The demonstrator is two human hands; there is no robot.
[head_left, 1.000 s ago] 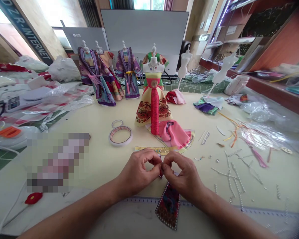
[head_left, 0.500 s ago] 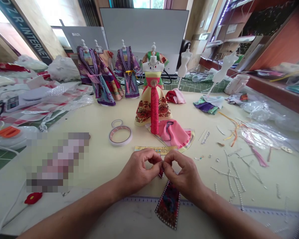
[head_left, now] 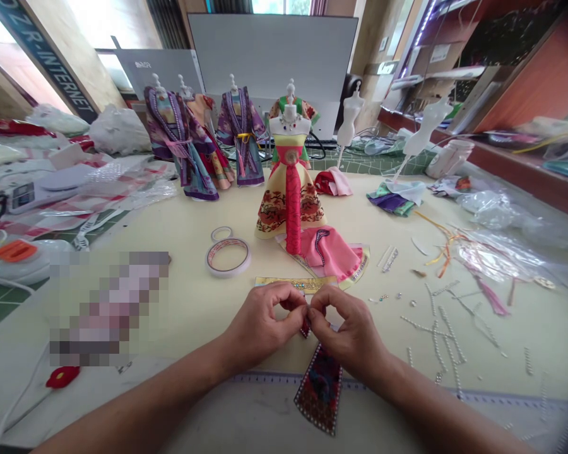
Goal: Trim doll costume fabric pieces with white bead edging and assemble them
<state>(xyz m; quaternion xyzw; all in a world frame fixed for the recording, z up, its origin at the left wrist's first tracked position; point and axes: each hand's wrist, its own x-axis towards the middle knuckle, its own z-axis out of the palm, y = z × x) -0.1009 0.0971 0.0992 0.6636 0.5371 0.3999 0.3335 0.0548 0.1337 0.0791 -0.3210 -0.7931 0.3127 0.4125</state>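
My left hand and my right hand meet at the fingertips low in the middle of the view. Both pinch the narrow top end of a dark red patterned fabric strip edged with tiny beads. The strip's wider end lies flat on the table toward me. Just beyond my fingers lies a gold trim strip. Further back stands a small mannequin in a yellow and red dress, with a pink garment piece at its foot.
A tape roll and a smaller ring lie left of the dress. Several dressed mannequins stand at the back left, bare ones at the back right. Bead strings and threads scatter right. A ruler edge runs along the near side.
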